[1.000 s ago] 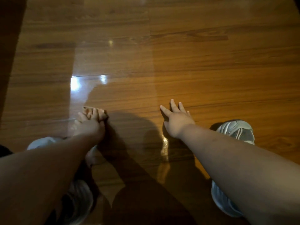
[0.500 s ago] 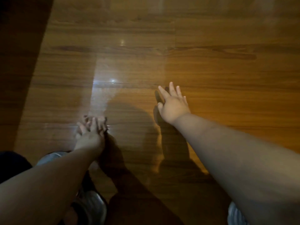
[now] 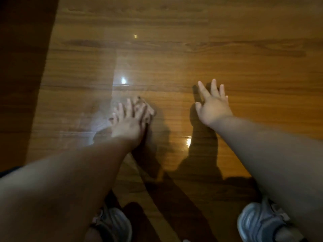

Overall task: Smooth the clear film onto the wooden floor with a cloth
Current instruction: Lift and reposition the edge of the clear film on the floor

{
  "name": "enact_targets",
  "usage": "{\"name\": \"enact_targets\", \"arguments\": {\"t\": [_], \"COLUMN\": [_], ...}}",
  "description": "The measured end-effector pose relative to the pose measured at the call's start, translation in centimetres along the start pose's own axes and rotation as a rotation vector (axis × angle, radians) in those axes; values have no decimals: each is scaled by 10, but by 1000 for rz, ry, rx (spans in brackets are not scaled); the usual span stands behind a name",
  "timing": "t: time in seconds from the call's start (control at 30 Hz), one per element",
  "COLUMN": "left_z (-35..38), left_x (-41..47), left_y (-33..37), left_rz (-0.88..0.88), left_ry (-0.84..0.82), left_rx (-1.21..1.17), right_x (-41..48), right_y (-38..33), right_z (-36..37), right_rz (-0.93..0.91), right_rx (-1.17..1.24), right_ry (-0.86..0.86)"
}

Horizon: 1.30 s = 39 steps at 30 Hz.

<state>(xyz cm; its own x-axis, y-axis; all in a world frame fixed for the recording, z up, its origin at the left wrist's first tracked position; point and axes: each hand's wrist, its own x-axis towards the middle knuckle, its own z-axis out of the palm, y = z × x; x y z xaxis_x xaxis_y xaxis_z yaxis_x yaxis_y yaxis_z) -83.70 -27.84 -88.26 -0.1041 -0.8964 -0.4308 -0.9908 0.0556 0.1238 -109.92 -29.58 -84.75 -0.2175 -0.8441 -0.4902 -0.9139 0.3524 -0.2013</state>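
Observation:
A glossy clear film (image 3: 157, 67) lies over the brown wooden floor (image 3: 253, 75); its left edge runs down past a bright glare spot. My left hand (image 3: 128, 121) presses a small folded tan cloth (image 3: 146, 106) flat on the film, fingers spread and straight over it. Most of the cloth is hidden under that hand. To the right, my right hand (image 3: 212, 105) rests flat on the film with fingers spread, holding nothing.
My two grey sneakers (image 3: 111, 224) (image 3: 262, 222) stand at the bottom edge, left and right. A dark shadowed strip (image 3: 21, 67) runs down the left side. Bare planks stretch ahead of both hands.
My left hand has pushed the cloth forward along the film. My right hand slid forward as well, still flat. The camera shifted forward and left.

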Motion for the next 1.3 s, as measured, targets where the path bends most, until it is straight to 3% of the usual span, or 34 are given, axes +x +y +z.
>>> {"name": "enact_targets", "arguments": {"t": [0.07, 0.13, 0.17, 0.33, 0.4, 0.5, 0.57, 0.7, 0.73, 0.77, 0.83, 0.93, 1.0, 1.07, 1.17, 1.2, 1.23, 1.3], "left_z": [-5, -3, 2, 17, 5, -17, -28, -34, -31, -27, -22, -33, -42, -58, -76, -78, -78, -77], "left_x": [10, 1, -7, -11, 8, 46, 74, 93, 90, 88, 85, 114, 153, 190, 214, 213, 210, 203], "left_y": [-6, 5, 12, 49, 64, 72, 69, 66, 74, 84, 103, 121, 123, 115, 85, 79, 80, 98], "left_rz": [-391, -526, -434, 485, 686, 777, 663, -72, -146, -119, 136, 544, 667, 520, -47, -162, -202, -120], "left_ry": [80, 104, 89, -30, -80, -154, -110, 121, 162, 196, 207, 124, 59, 90, 216, 238, 241, 222], "left_rx": [-203, -270, -215, 105, 148, 207, 211, -146, -169, -150, -89, 37, 111, 127, -162, -221, -220, -205], "right_x": [6, 17, 24, 62, 78, 99, 110, 129, 132, 135, 136, 134, 133, 135, 135, 135, 135, 135], "right_y": [4, 4, 1, -8, -7, 4, 15, 19, 18, 19, 21, 26, 24, 23, 24, 24, 25, 25], "right_z": [-2, -6, -8, -20, -28, -40, -48, -52, -50, -47, -40, -34, -31, -28, -25, -24, -24, -23], "right_rz": [16, 56, 63, 218, 324, 342, 357, 342, 311, 281, 238, 232, 236, 241, 251, 248, 243, 234], "right_rx": [-3, 16, 25, 27, 39, 26, 31, 81, 88, 83, 47, -12, -17, -7, 10, 11, 14, 25], "right_ry": [24, 19, 21, 15, -7, -5, 26, 114, 120, 124, 136, 181, 212, 241, 268, 273, 281, 297]}}
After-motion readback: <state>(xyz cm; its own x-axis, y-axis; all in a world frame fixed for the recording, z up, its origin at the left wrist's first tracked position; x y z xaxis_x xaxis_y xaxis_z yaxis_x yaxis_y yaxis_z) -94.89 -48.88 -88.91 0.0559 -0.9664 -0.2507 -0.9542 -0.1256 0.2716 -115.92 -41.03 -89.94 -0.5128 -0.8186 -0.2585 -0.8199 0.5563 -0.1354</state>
